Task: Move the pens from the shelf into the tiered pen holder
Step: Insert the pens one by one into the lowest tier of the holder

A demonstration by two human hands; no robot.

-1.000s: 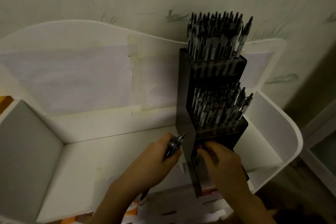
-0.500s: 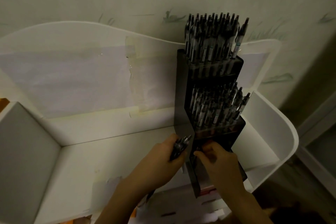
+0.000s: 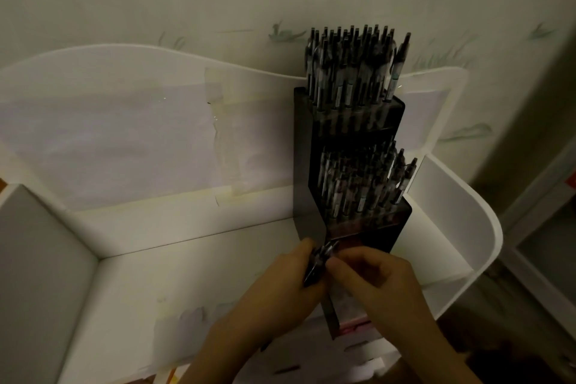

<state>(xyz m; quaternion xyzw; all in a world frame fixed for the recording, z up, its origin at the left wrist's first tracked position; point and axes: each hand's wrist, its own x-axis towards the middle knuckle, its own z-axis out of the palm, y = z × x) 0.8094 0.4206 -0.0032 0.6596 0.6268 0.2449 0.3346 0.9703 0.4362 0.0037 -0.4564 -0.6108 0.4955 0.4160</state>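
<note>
A black tiered pen holder (image 3: 307, 165) stands on the white shelf (image 3: 187, 274) at the right. Its top tier and middle tier are packed with several dark pens (image 3: 352, 72). My left hand (image 3: 280, 287) is shut on a small bundle of pens (image 3: 321, 259), held at the holder's lowest tier, tips pointing up. My right hand (image 3: 374, 284) is right beside it, its fingertips pinching at the top of that bundle. The lowest tier is mostly hidden behind my hands.
The shelf has a curved white back panel (image 3: 124, 121) with taped paper, a left divider wall (image 3: 34, 274) and a rounded right side wall (image 3: 467, 227). Behind it is a pale patterned wall. Papers lie below the shelf's front edge (image 3: 367, 365).
My left hand has brought the pen bundle rightward to the holder's front. My right hand has moved left off the lower tier and now meets the bundle.
</note>
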